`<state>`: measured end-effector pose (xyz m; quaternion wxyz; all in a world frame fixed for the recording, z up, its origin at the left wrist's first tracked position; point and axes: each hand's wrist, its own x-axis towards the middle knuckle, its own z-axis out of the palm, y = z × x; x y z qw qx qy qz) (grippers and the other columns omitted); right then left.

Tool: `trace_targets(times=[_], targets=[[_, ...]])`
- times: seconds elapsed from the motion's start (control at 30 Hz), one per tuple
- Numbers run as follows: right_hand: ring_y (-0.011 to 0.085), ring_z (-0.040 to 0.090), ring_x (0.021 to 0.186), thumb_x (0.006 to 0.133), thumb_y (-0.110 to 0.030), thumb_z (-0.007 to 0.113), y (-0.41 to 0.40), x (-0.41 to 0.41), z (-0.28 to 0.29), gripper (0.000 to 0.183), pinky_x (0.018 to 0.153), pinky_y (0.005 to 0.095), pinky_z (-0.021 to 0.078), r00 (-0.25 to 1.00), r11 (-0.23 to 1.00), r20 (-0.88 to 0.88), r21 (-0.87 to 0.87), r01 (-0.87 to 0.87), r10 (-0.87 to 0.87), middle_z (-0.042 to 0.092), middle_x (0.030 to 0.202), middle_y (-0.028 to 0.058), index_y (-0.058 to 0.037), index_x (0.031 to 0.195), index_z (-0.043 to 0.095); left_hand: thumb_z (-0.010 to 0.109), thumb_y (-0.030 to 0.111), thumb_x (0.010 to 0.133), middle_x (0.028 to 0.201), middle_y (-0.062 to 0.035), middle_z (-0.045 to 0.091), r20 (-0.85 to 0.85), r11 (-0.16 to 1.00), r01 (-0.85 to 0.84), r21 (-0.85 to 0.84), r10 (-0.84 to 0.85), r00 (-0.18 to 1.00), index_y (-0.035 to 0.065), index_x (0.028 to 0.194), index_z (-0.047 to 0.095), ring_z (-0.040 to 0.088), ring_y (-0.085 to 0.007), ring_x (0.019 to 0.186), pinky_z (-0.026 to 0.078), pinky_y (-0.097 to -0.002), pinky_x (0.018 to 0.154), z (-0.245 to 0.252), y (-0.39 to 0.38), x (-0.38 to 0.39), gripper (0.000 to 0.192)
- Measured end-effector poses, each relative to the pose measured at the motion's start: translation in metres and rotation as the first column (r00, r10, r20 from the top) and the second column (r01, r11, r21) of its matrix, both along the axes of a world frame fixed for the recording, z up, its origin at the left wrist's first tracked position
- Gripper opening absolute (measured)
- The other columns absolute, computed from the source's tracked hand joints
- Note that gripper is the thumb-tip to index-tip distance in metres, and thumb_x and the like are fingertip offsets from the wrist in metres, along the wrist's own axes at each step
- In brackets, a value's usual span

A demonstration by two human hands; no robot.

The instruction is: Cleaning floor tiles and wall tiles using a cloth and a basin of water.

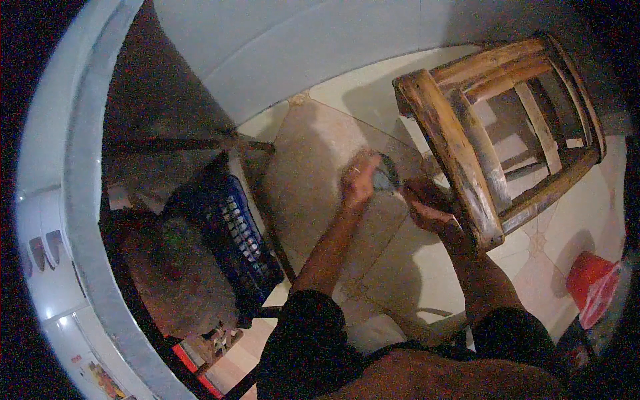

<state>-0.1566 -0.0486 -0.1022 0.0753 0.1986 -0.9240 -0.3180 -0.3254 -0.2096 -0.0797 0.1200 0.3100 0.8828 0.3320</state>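
Observation:
My left hand (357,180) grips a dark, rounded object (386,172) with a greyish face, held above the tiled floor; blur hides exactly what it is. Just right of that object is my right hand (430,207), its fingertips close to the object's edge. Shadow and blur hide whether the right hand holds anything. A worn wooden frame with slats (450,160), perhaps a stool or small chair, stands beside the right hand and overlaps it in view.
A red plastic container (592,285) is on the floor at the right. To the left, a dark blue item with rows of pale pieces (242,230) and a large brownish bundle (185,280) lie below a pale counter edge (85,200). A pale wall (310,45) rises beyond the floor.

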Motion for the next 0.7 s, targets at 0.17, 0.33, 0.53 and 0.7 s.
trace_targets(times=[0.17, 0.33, 0.53, 0.7], targets=[[0.0275, 0.039, 0.127, 0.098, -0.029, 0.038, -0.008, -0.010, 0.005, 0.043, 0.105, 0.0452, 0.0332, 0.907, 0.770, -0.413, 0.603, 0.208, 0.079, 0.039, 0.138, 0.0138, -0.0046, 0.133, 0.042, 0.047, 0.005, 0.089, 0.128, -0.0193, 0.053, -0.313, 0.776, -0.349, 0.525, 0.558, 0.769, 0.0015, 0.123, 0.053, 0.055, -0.0341, 0.111, 0.043, -0.0350, 0.097, 0.010, 0.012, -0.133, 0.036], [0.0290, 0.037, 0.129, 0.098, -0.030, 0.038, -0.040, -0.090, -0.008, 0.045, 0.106, 0.0466, 0.0324, -0.089, 0.646, -0.938, -0.297, 0.703, -0.335, 0.037, 0.142, 0.0145, -0.0038, 0.135, 0.040, 0.056, 0.009, 0.085, 0.122, -0.0205, 0.055, -0.564, 0.882, -0.472, 0.011, 0.395, 0.725, 0.0018, 0.119, 0.056, 0.045, -0.0377, 0.121, 0.036, -0.0424, 0.103, -0.033, -0.004, -0.205, 0.035], [0.0314, 0.048, 0.117, 0.095, -0.034, 0.042, -0.013, -0.032, -0.066, 0.048, 0.096, 0.0468, 0.0422, 0.146, 0.710, -0.743, -0.535, 0.457, -0.654, 0.044, 0.134, 0.0136, -0.0044, 0.133, 0.045, 0.049, 0.014, 0.086, 0.129, -0.0169, 0.050, 0.111, 0.985, -0.092, -0.146, 0.108, 0.988, 0.0078, 0.124, 0.053, 0.043, -0.0325, 0.123, 0.033, -0.0399, 0.106, 0.002, 0.092, -0.179, 0.039], [0.0335, 0.051, 0.108, 0.090, -0.050, 0.048, -0.013, -0.015, 0.002, 0.062, 0.094, 0.0499, 0.0414, 0.971, 0.391, 0.238, -0.892, 0.228, -0.023, 0.049, 0.129, 0.0128, -0.0070, 0.134, 0.045, 0.048, 0.006, 0.084, 0.139, -0.0099, 0.044, 0.056, 1.000, 0.025, -0.005, -0.024, 0.998, 0.0137, 0.132, 0.046, 0.044, -0.0270, 0.125, 0.034, -0.0380, 0.107, -0.014, 0.061, -0.139, 0.049]])
